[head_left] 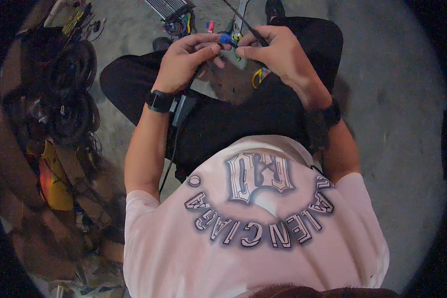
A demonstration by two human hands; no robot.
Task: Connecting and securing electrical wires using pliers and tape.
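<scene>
head view, looking down on a seated person in a pale printed shirt (253, 233) and black trousers (233, 114); both hands are raised together in the upper middle of the frame, above the knees; left hand (186, 59) has fingers curled, with thumb and forefinger pinched on a small blue connector (226, 38) at upper centre; right hand (273, 52) is closed too, fingertips meeting the same blue connector from the right side, and it also grips a thin dark cable (243, 22) that runs up and left toward the top edge; the two hands touch or nearly touch at the connector (exact contact of each fingertip cannot be told, the piece is small); a black watch (160, 101) sits on the left wrist, a dark band (331, 113) on the right wrist; a grey-black box-like device (184, 107) with a thin cord hanging down lies on the lap just below the left wrist; yellow-handled tool (257, 77) shows between the knees, under the right hand; on the grey floor (382, 124) at top centre lies a finned metal unit (166, 7) with a bunch of coloured wires (179, 25); at left of the frame, coils of black cable (69, 94) and, lower, an orange-yellow object (54, 179) among clutter.
</scene>
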